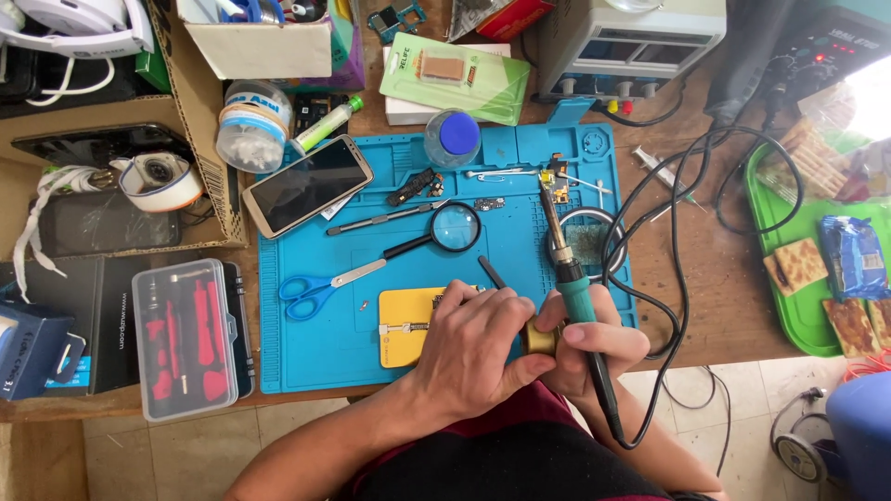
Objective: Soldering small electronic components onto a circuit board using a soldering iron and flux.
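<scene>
Blue repair mat (316, 343), laid over a wooden worktop (733, 297), carries the small parts so they stay together on one surface. Near edge, centre: left hand (469, 353), fingers curled and pressed together over a small round brass-coloured tin (541, 339), steadying it against the right hand; what the tin contains cannot be told. Right hand (594, 348), closed in a pen-like grip on the teal handle of a soldering iron (566, 269), tip pointing to the far side, away from the body and clear of the fingers; its black cord (677, 278) loops off to the right toward the bench equipment. Just left of the hands: yellow board holder (404, 325), partly covered by the left hand. Farther on the mat: magnifying glass (450, 229), tweezers (380, 219), blue-handled scissors (316, 288), a small circuit board (555, 186) near the iron's tip, and a round holder with cleaning wool (587, 239), all within arm's reach. Far left of the mat: a smartphone (306, 186) lying screen-up, tilted. Off the mat, left: a clear case of red-handled screwdriver bits (186, 339). Far right: a green tray (789, 315) with crackers, kept well apart from the work area.
</scene>
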